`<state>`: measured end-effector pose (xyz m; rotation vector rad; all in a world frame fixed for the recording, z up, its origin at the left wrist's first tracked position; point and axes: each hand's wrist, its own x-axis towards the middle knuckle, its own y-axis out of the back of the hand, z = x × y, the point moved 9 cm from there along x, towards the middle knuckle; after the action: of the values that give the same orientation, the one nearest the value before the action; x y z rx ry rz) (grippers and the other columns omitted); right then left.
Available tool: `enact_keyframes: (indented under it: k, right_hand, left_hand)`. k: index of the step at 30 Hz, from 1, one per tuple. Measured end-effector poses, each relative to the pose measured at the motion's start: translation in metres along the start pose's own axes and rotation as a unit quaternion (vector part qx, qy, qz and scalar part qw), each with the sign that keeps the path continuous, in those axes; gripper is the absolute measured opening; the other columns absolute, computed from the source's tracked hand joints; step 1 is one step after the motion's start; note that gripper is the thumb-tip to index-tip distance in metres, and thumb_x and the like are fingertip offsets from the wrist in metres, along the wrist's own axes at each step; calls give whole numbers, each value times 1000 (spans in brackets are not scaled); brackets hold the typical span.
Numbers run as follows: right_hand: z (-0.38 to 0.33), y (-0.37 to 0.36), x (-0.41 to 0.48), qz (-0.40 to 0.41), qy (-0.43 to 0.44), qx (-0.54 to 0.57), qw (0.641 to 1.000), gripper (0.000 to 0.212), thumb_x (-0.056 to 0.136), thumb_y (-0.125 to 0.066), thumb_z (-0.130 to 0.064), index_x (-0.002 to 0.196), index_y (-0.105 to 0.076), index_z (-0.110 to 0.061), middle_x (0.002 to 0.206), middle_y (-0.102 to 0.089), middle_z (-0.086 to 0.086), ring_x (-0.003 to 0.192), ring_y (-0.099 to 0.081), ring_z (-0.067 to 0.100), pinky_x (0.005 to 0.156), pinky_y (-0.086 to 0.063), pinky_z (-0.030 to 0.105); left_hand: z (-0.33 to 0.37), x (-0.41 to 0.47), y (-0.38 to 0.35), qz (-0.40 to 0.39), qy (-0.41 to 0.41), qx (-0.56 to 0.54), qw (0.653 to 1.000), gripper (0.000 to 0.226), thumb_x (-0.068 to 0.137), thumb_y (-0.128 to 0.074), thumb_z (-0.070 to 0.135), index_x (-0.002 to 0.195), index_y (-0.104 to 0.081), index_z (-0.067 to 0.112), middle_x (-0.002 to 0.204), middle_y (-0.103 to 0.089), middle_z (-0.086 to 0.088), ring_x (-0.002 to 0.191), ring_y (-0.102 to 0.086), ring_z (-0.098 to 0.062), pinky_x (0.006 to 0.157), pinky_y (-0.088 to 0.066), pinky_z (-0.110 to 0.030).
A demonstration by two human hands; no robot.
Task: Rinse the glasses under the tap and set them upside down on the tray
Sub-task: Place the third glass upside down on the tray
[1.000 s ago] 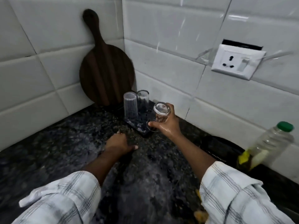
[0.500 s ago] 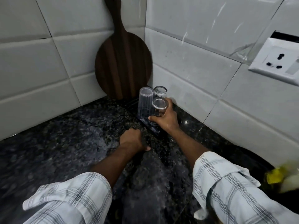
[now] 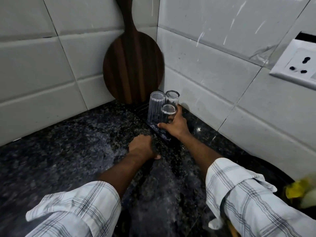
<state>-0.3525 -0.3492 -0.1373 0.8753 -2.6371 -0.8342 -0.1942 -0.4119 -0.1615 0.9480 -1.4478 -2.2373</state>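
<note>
Glasses, clear and ribbed, 3 in all, stand mouth-down on the dark rectangular tray in the corner of the black speckled granite counter: the tall glass, the rear glass and the short glass.

The right hand grips the short glass, apparently seating it. The left hand rests fisted on the counter, with nothing visible in it.

Task judged nearly complete, with only the release remaining. No tap is in view.

No writing is legible; the yellow label at the right edge is blurred.

A wide-angle camera is being worn on the head and aimed forward and down at the countertop corner, the left hand and right hand being framed close.
</note>
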Motion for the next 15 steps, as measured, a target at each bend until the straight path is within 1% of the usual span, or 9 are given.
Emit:
enact_keyframes:
  k: [3, 5, 6, 8, 9, 10, 12, 13, 15]
  right_hand:
    - [4, 4, -11, -42, -50, -32, 997, 104, 69, -87, -36, 142, -16, -16, 138, -54, 7, 121, -55, 27, 100, -46, 34]
    - [-4, 17, -30, -66, -71, -34, 995, 102, 74, -83, -39, 144, -14, -14, 141, -50, 7, 124, -52, 27, 98, -43, 31]
    - [-9, 29, -45, -69, -77, -32, 994, 98, 77, -80, -41, 145, -16, -14, 142, -48, 6, 124, -52, 26, 96, -42, 30]
    - [-19, 55, -83, -62, -80, -51, 994, 80, 82, -74, -46, 142, -32, -16, 138, -49, 4, 122, -52, 23, 90, -42, 29]
    - [-22, 69, -106, -60, -76, -57, 994, 66, 84, -71, -48, 136, -42, -19, 133, -52, 2, 118, -54, 21, 88, -43, 29]
    - [-24, 79, -130, -74, -68, -45, 994, 52, 86, -68, -49, 127, -51, -23, 127, -57, 1, 114, -58, 20, 87, -45, 29]
    - [-27, 88, -188, -155, -51, 8, 987, 32, 91, -62, -48, 113, -60, -25, 116, -66, 2, 108, -63, 21, 92, -51, 35]
    - [-30, 90, -216, -202, -39, 18, 979, 30, 93, -59, -47, 112, -63, -24, 113, -68, 3, 107, -64, 21, 96, -51, 37]
    - [-27, 100, -271, -264, -41, 19, 964, 36, 93, -53, -49, 117, -63, -24, 116, -68, 1, 110, -63, 16, 99, -50, 35]
  left_hand:
    - [-3, -3, -4, 0, 0, 11, 1000, 76, 71, -78, 60, 123, -56, 10, 128, -59, -14, 120, -56, -32, 93, -50, -40]
    - [-4, -10, -8, 8, 10, 8, 1000, 75, 76, -74, 60, 128, -54, 10, 138, -51, -16, 129, -48, -34, 100, -45, -45]
    - [0, -16, -10, 11, 11, 10, 1000, 69, 80, -71, 56, 129, -54, 10, 141, -49, -17, 133, -43, -35, 105, -40, -48]
    - [15, -33, -13, 45, -13, 13, 999, 45, 90, -63, 42, 122, -59, 12, 133, -55, -16, 130, -46, -34, 112, -32, -50]
    - [25, -45, -12, 78, -33, 8, 996, 32, 93, -59, 35, 117, -61, 13, 126, -60, -15, 125, -51, -34, 110, -34, -47]
    - [34, -59, -8, 112, -53, -7, 992, 24, 93, -55, 30, 112, -62, 15, 120, -63, -15, 117, -56, -34, 104, -40, -43]
    - [49, -91, -9, 123, -85, -57, 987, 21, 92, -52, 29, 105, -65, 17, 110, -67, -15, 105, -63, -36, 85, -51, -40]
    - [56, -105, -10, 114, -101, -73, 986, 23, 91, -53, 30, 104, -67, 17, 108, -68, -15, 102, -65, -37, 80, -52, -40]
    - [70, -132, -16, 82, -129, -73, 986, 22, 88, -55, 28, 101, -69, 18, 105, -70, -16, 101, -65, -37, 77, -52, -38]
